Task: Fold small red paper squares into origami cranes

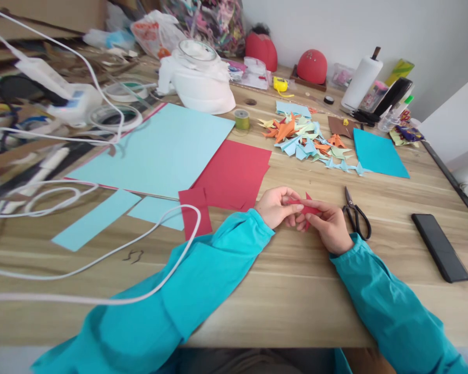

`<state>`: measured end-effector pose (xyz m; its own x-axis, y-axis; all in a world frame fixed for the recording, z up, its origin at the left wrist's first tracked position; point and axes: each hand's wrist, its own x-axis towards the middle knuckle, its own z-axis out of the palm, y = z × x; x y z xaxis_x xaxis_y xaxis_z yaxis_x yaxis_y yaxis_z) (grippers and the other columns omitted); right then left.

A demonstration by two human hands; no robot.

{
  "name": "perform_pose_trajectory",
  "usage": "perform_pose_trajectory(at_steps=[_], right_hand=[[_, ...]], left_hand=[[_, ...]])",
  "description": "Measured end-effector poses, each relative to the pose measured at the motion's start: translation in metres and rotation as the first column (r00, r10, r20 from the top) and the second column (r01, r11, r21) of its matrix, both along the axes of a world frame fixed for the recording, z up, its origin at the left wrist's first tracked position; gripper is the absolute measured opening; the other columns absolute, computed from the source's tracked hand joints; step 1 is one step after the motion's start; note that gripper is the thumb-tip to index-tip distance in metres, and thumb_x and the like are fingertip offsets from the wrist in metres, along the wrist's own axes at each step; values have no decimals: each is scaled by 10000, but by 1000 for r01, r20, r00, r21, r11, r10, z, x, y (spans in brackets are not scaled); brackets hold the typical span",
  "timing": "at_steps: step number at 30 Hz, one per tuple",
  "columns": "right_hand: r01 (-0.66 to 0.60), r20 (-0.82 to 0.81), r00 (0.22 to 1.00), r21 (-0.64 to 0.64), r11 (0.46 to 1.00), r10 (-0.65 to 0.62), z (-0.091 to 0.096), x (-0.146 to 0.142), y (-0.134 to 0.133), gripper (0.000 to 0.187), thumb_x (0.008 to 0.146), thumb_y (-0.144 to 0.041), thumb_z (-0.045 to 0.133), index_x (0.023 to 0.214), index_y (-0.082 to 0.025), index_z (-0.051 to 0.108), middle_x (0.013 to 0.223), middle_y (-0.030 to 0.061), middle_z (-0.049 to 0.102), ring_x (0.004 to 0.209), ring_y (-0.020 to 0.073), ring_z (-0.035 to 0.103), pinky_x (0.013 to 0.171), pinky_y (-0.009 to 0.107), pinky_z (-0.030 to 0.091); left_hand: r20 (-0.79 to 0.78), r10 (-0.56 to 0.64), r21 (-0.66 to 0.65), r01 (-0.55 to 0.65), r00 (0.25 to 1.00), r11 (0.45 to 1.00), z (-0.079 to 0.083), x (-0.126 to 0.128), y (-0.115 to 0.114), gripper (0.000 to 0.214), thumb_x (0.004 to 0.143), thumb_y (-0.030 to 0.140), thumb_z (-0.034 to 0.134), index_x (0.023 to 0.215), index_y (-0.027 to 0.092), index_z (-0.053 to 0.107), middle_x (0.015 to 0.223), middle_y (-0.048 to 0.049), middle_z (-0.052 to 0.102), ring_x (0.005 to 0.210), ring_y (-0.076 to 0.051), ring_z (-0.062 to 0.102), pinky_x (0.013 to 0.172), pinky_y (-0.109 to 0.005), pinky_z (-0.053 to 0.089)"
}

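Between my two hands is a small folded piece of red paper (307, 210), with a pointed tip sticking up and another pointing down. My left hand (277, 208) pinches its left side between thumb and fingers. On the other side my right hand (327, 222) is closed on the same paper, thumb in front. The fingers cover much of the folds. Black-handled scissors (356, 213) lie just right of my right hand. Red paper sheets (234, 174) lie behind my left hand, and a small red paper strip (195, 213) rests near my left sleeve.
Folded paper cranes (304, 137) in several colours are heaped at the back. A large light blue sheet (159, 145) and blue strips (97, 218) lie left. A white cable (187, 259) loops over my left sleeve. A phone (440, 246) and a blue square (380, 153) lie right.
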<state>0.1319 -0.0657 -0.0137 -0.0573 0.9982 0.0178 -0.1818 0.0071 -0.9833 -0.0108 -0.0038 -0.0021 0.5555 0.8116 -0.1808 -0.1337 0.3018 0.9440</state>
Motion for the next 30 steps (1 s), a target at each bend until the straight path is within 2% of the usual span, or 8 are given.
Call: perform_pose_trajectory(at_steps=[15, 22, 26, 30], right_hand=[[21, 28, 999, -6, 1000, -21, -2, 2, -1, 303, 736, -238, 628, 1027, -152, 634, 671, 38, 693, 532, 139, 620, 549, 304, 497], [25, 16, 1000, 0, 1000, -25, 1, 1, -2, 260, 742, -197, 612, 996, -147, 637, 655, 33, 690, 511, 126, 603, 534, 284, 477], [43, 9, 999, -9, 999, -43, 1, 0, -1, 265, 733, -199, 621, 993, -148, 638, 644, 29, 687, 500, 127, 597, 525, 285, 471], [47, -11, 999, -11, 999, -47, 0, 1, -1, 268, 739, -196, 616, 1002, -149, 635, 656, 33, 690, 511, 129, 603, 524, 280, 468]], left_hand=[[15, 7, -53, -6, 1000, 999, 5, -2, 1, 286, 702, 203, 668, 932, 93, 539, 478, -15, 627, 363, -127, 563, 393, -216, 460], [-6, 17, -87, -17, 1000, 996, 4, -2, -1, 305, 780, 179, 573, 1063, 69, 550, 517, -40, 653, 382, -123, 580, 400, -198, 458], [-4, 7, -60, -7, 1000, 998, 3, -2, -1, 358, 797, 233, 557, 1115, 70, 534, 513, -33, 649, 397, -130, 592, 401, -195, 459], [-6, 64, -9, -64, 998, 998, 1, -2, -2, 381, 827, 345, 503, 1107, 88, 527, 517, -29, 643, 395, -136, 591, 388, -204, 458]])
